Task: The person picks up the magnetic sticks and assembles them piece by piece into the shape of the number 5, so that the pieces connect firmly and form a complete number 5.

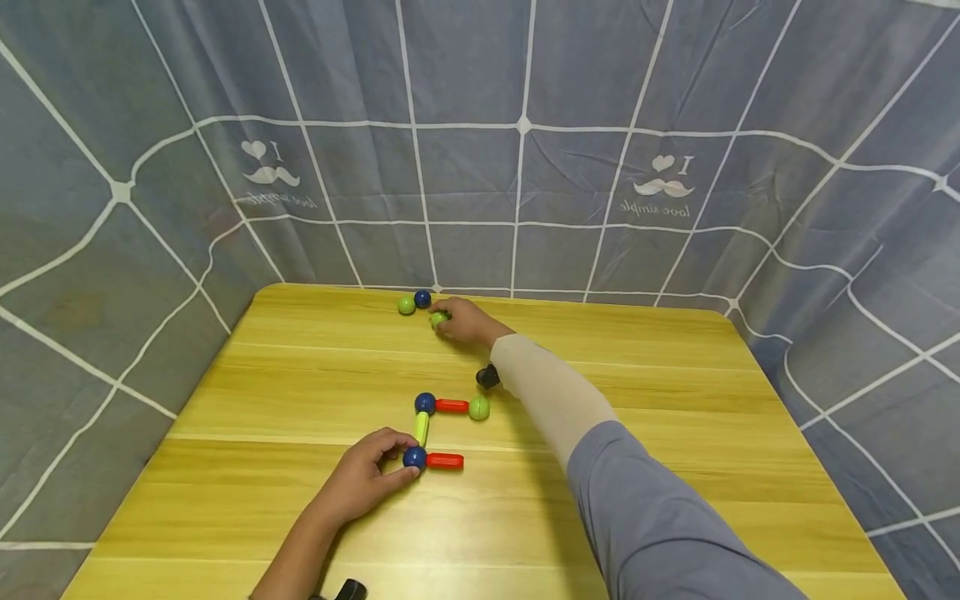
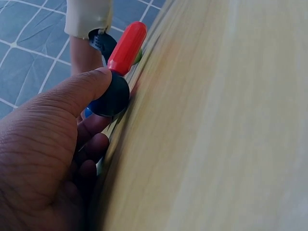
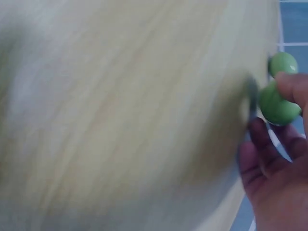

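My left hand [image 1: 367, 473] pinches a dark blue ball [image 1: 415, 457] between thumb and fingers. That ball joins a red rod [image 1: 446, 461] pointing right and a yellow-green rod [image 1: 422, 429] leading to a second blue ball [image 1: 425, 403]. From there another red rod [image 1: 452, 406] runs right to a green ball [image 1: 479, 407]. At the far edge of the table, my right hand [image 1: 467, 322] holds a green ball [image 3: 276, 103] between thumb and fingers. Just left of it lie another green ball [image 1: 407, 305] and a blue ball [image 1: 422, 298].
The wooden table [image 1: 675, 400] ends at a grey curtain [image 1: 480, 183] with white grid lines along its back and sides. A black wrist camera [image 1: 487, 377] sits under the right forearm, and a black piece [image 1: 351, 590] shows by the left wrist.
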### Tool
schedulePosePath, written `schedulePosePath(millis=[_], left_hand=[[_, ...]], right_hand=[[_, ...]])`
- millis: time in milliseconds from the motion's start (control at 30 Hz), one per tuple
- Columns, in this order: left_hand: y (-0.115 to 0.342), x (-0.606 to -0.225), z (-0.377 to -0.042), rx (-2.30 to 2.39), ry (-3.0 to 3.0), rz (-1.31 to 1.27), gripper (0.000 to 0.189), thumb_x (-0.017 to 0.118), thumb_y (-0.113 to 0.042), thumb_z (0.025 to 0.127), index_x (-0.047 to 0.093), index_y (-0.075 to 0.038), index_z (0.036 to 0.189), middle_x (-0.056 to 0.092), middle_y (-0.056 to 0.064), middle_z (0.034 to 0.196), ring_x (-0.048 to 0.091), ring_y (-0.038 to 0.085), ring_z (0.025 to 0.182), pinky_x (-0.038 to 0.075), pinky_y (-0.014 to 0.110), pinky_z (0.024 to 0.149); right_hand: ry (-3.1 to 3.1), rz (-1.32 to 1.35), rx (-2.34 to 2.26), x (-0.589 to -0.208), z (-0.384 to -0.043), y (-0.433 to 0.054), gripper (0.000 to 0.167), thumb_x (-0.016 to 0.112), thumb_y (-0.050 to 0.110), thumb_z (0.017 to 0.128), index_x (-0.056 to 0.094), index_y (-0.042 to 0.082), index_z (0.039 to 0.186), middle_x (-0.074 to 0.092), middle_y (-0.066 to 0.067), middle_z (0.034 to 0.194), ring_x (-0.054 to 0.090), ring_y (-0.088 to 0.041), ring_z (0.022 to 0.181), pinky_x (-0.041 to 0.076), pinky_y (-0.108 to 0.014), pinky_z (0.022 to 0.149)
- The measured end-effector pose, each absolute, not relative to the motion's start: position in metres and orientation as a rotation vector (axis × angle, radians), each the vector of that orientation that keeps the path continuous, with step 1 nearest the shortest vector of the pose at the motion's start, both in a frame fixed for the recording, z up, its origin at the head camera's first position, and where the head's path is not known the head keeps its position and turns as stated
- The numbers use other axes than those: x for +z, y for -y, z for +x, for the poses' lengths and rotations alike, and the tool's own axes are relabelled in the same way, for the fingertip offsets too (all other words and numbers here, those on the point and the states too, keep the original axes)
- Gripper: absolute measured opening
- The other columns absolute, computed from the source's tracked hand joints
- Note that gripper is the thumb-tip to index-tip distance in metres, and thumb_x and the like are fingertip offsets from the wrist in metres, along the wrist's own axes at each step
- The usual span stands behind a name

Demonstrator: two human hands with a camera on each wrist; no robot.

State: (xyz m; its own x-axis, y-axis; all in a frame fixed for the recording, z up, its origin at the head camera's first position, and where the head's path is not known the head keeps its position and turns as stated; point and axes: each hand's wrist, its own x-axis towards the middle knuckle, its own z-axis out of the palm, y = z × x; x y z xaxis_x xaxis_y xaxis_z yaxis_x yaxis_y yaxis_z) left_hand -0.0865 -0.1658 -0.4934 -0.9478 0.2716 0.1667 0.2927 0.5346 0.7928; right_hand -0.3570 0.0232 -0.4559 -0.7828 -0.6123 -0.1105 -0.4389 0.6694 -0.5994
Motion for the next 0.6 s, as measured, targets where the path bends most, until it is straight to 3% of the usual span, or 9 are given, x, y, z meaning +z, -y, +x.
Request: schedulePosePath(millis=[267, 600], left_hand=[[0.167, -0.494, -0.086, -1.443, 2.739, -0.502, 0.025, 0.079, -0.031, 0.086, 0.069, -0.026, 0.108, 0.060, -0.015, 0.097, 0.055, 0.011, 0.089, 0.049, 0.030, 0.079], [0.169, -0.491, -0.084, -1.450, 2.752, -0.490, 0.025, 0.078, -0.032, 0.087, 0.068, -0.025, 0.109, 0.061, -0.015, 0.099, 0.057, 0.011, 0.093, 0.050, 0.031, 0.083]], right_hand=[[-2.477, -0.721, -0.915, -0.443, -0.349, -0.038, 0.042, 0.061, 0.016, 0.099, 0.057, 0.013, 0.141, 0.054, -0.006, 0.141, 0.051, -0.020, 0.120, 0.042, -0.032, 0.100], [-2.404, -0.731, -1.119, -0.435, -0.317, -0.070, 0.043, 0.061, 0.016, 0.099, 0.055, 0.008, 0.141, 0.052, -0.008, 0.141, 0.051, -0.025, 0.123, 0.043, -0.041, 0.101]])
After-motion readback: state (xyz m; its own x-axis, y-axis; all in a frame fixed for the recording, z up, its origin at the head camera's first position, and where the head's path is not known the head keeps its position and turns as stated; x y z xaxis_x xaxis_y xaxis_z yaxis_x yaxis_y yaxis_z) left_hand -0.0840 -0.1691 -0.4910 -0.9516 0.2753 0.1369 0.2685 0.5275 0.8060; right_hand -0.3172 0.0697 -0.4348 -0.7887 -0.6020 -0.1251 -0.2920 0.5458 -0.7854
